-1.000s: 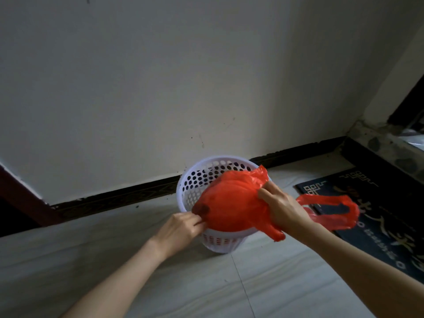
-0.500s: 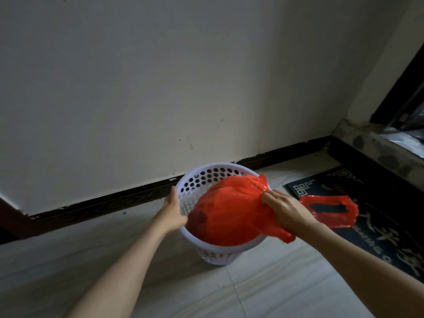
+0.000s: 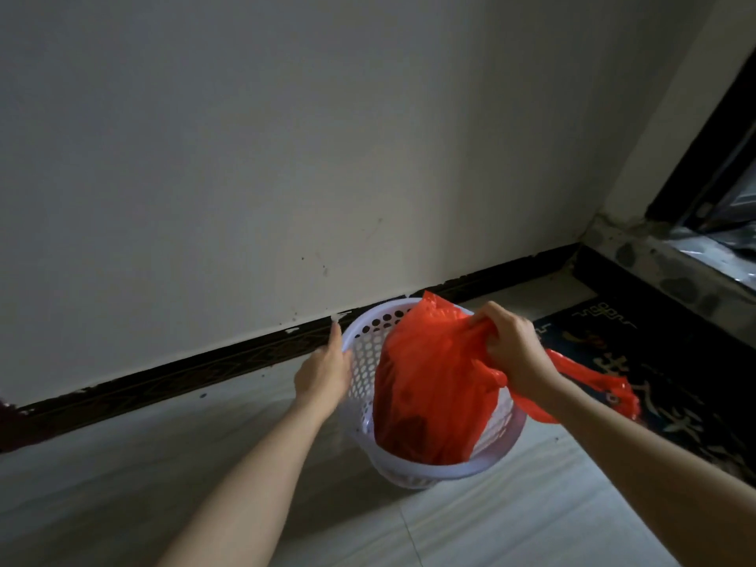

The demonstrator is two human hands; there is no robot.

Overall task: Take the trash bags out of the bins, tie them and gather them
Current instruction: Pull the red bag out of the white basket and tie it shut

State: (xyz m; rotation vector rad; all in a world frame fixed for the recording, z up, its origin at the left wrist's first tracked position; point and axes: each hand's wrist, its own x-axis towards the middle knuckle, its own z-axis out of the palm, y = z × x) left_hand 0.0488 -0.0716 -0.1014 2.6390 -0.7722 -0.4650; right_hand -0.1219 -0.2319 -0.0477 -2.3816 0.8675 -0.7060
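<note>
A red plastic trash bag (image 3: 429,386), bulging with contents, hangs partly inside a white perforated bin (image 3: 364,362) that stands on the floor near the wall. My right hand (image 3: 507,349) grips the bunched top of the bag above the bin's right side. One red handle loop trails out past my right wrist over the mat. My left hand (image 3: 323,372) holds the bin's left rim, thumb side up. The bag's bottom is hidden inside the bin.
A pale wall with a dark baseboard (image 3: 204,366) runs behind the bin. A dark patterned mat (image 3: 638,362) lies to the right, beside a raised stone threshold (image 3: 662,272) and a dark door frame. Light tiled floor (image 3: 470,525) spreads in front.
My left hand left the bag's side and took the bin's left rim. My right hand lifted the bag's top, so the bag stands taller in the bin.
</note>
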